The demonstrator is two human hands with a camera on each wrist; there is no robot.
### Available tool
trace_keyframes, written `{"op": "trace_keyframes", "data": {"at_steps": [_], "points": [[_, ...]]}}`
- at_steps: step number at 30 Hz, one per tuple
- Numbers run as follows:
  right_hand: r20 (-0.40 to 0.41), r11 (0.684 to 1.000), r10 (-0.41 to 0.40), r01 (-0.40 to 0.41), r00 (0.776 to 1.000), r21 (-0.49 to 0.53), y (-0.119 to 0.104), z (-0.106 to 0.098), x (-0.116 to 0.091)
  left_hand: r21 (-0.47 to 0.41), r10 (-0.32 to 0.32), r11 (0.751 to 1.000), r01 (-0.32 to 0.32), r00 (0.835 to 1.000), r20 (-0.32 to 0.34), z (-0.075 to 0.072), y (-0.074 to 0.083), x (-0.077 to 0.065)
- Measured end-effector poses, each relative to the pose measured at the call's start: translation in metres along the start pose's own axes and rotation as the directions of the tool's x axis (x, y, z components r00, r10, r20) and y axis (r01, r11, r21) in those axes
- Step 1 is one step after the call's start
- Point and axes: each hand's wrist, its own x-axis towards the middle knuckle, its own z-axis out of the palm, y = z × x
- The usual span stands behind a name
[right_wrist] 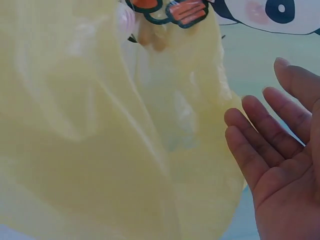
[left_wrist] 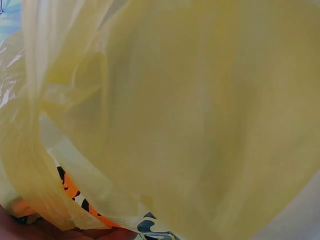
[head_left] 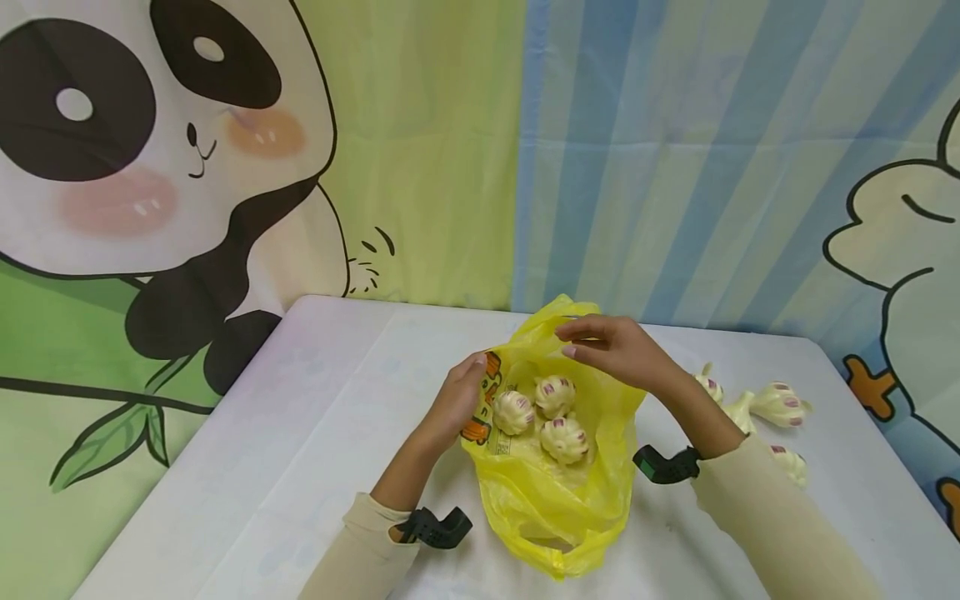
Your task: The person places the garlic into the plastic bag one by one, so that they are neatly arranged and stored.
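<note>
A yellow plastic bag [head_left: 551, 508] lies open on the table, with three garlic bulbs [head_left: 564, 440] inside it. My left hand [head_left: 453, 400] grips the left edge of the bag, beside its orange printed pattern; in the left wrist view, yellow plastic [left_wrist: 190, 115] hides most of that hand. Over the bag's upper right side is my right hand [head_left: 615, 350], its fingers loosely extended and nothing in them. The right wrist view shows the palm and spread fingers [right_wrist: 260, 120] close by the bag's side.
More garlic bulbs [head_left: 782, 405] lie on the white table [head_left: 300, 467] to the right, partly behind my right forearm. Each wrist wears a black device [head_left: 435, 528]. Behind the table hangs a curtain [head_left: 637, 167] with a panda print.
</note>
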Motion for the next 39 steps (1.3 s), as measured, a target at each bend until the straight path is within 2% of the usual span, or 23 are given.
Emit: {"op": "trace_keyframes", "data": {"at_steps": [4,9,17,22,27,36,39], "points": [[-0.095,0.999,-0.036,0.037,0.995,0.004,-0.002,-0.007,-0.004,0.003,-0.012,1.000,0.012,1.000,-0.004,0.000,-0.003,0.001],[-0.218,0.998,-0.061,0.060,0.974,-0.012,-0.004,-0.014,-0.010,-0.010,-0.017,1.000,0.017,1.000,0.011,-0.001,-0.002,0.001],[-0.283,0.995,-0.092,0.096,0.955,0.003,0.000,-0.022,-0.015,0.003,-0.030,1.000,0.030,0.999,0.011,-0.001,0.000,0.002],[-0.342,0.996,-0.071,0.082,0.937,0.019,0.011,-0.027,-0.019,-0.001,-0.014,1.000,0.014,1.000,-0.001,-0.001,-0.001,0.000],[-0.380,0.999,-0.009,0.026,0.925,0.040,0.026,-0.030,-0.023,-0.002,-0.025,1.000,0.025,1.000,0.003,0.000,0.001,-0.001],[-0.421,0.996,0.059,-0.025,0.905,0.085,0.052,-0.026,-0.027,0.044,-0.050,0.998,0.050,0.999,0.013,0.004,0.031,-0.017],[-0.443,0.995,0.077,-0.042,0.893,0.089,0.060,-0.025,-0.028,0.040,-0.055,0.998,0.054,0.998,0.015,0.003,0.026,-0.014]]}}
